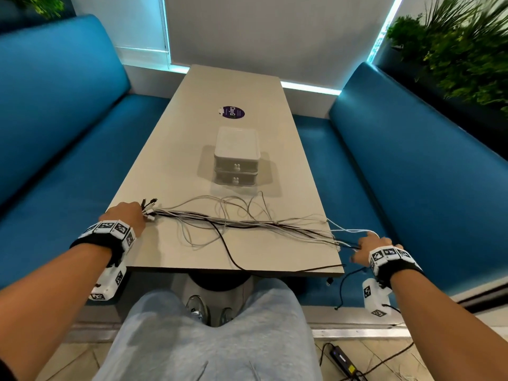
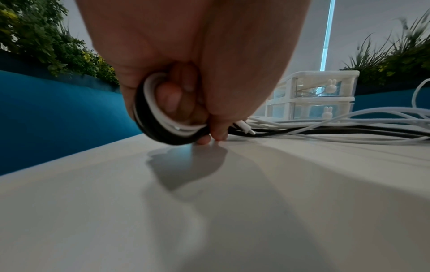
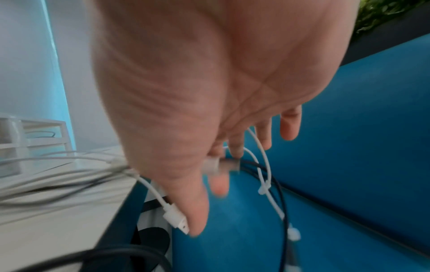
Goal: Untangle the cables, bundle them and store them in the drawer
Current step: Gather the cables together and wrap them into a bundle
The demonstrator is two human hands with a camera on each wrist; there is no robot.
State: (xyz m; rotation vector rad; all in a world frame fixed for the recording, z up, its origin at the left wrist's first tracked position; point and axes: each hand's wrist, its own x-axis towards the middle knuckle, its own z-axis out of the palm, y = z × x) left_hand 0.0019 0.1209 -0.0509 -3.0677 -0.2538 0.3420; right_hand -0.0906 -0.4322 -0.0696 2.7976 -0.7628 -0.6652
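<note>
Several white and black cables point(image 1: 247, 222) lie stretched across the near end of the table point(image 1: 176, 166), with loose loops toward the middle. My left hand point(image 1: 143, 213) grips their bunched plug ends at the left; in the left wrist view its fingers point(image 2: 172, 103) curl round black and white strands point(image 2: 163, 128) with fingertips on the tabletop. My right hand point(image 1: 365, 240) is past the table's right edge, fingers point(image 3: 288, 127) spread, with white cable point(image 3: 263, 152) running between them and plugs dangling. The white two-drawer unit point(image 1: 237, 149) stands mid-table, both drawers closed.
Blue benches point(image 1: 68, 133) flank the table on both sides. A round purple sticker point(image 1: 233, 112) lies beyond the drawer unit. A black cable point(image 1: 343, 287) hangs off the near right corner. Plants point(image 1: 453, 50) stand behind the right bench. A power adapter point(image 1: 342, 358) lies on the floor.
</note>
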